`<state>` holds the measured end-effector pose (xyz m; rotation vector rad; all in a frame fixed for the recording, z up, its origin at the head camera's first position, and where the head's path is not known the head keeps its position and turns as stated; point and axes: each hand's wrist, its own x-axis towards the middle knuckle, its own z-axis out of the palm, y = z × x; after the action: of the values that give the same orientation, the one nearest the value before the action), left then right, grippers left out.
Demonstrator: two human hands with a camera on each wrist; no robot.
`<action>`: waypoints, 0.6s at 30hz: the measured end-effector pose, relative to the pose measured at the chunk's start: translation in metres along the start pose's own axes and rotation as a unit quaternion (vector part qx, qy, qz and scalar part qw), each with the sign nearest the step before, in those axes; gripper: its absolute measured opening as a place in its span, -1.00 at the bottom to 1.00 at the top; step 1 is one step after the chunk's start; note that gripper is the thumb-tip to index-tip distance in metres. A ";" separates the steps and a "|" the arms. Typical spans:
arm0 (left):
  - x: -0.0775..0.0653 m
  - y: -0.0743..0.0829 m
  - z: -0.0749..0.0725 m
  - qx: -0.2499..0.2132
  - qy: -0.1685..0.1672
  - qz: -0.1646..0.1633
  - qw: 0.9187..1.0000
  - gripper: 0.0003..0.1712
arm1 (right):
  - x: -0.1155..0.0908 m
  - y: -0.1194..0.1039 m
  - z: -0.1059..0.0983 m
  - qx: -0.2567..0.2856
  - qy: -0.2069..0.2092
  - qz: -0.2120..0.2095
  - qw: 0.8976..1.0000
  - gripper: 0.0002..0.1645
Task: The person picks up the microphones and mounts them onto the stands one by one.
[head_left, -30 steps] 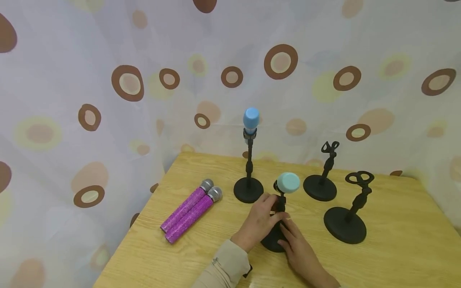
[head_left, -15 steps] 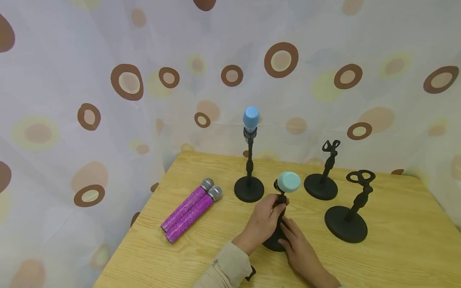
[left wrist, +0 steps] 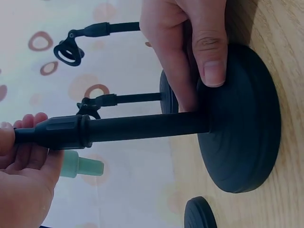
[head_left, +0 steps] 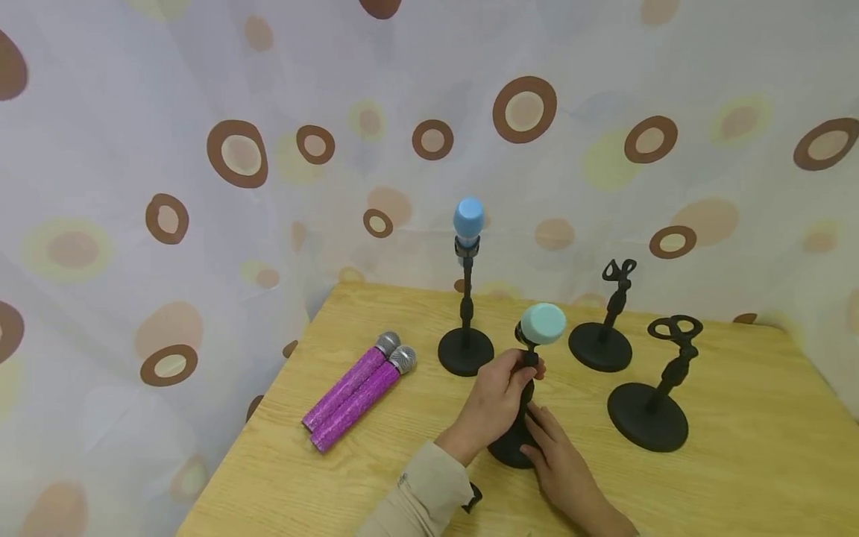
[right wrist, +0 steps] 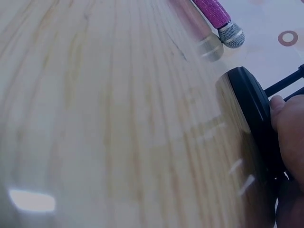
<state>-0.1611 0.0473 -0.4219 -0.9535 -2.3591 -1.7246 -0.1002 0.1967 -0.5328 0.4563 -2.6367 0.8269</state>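
Observation:
A black desktop microphone stand (head_left: 511, 447) bears a mint-green microphone (head_left: 543, 323) in its top clip. My left hand (head_left: 493, 399) grips the upper part of its pole, just below the clip; in the left wrist view the left hand (left wrist: 28, 175) wraps the thin pole above the collar (left wrist: 61, 132). My right hand (head_left: 564, 470) rests low on the stand. Its thumb lies on the round base (left wrist: 242, 123) and a straight finger reaches the foot of the pole. In the right wrist view the right hand (right wrist: 292, 135) shows only partly, at the base's edge.
Two purple glittery microphones (head_left: 356, 395) lie side by side at left on the wooden table (head_left: 268, 477). A stand with a blue microphone (head_left: 468, 218) stands behind. Two black stands with bare clips, one farther back (head_left: 600, 347) and one nearer (head_left: 647, 418), stand at right. A patterned curtain (head_left: 335, 74) hangs behind.
My left hand has moved up, and the mint-green microphone has risen and shifted slightly right. The right hand and the base have stayed nearly in place.

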 end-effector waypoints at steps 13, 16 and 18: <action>0.013 0.014 -0.007 -0.034 0.003 0.018 0.999 -0.68 | 0.003 0.002 -0.001 0.002 -0.007 0.003 1.000 -0.46; 0.014 0.016 -0.008 -0.046 -0.003 0.015 0.999 -0.69 | 0.003 0.001 -0.003 0.004 -0.017 0.011 1.000 -0.46; 0.015 0.018 -0.009 -0.051 -0.006 0.018 0.999 -0.70 | 0.003 0.001 -0.004 0.008 -0.025 0.019 0.999 -0.46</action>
<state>-0.1670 0.0493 -0.3978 -1.0164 -2.2656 -1.8465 -0.1023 0.1995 -0.5297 0.4377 -2.6942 0.8587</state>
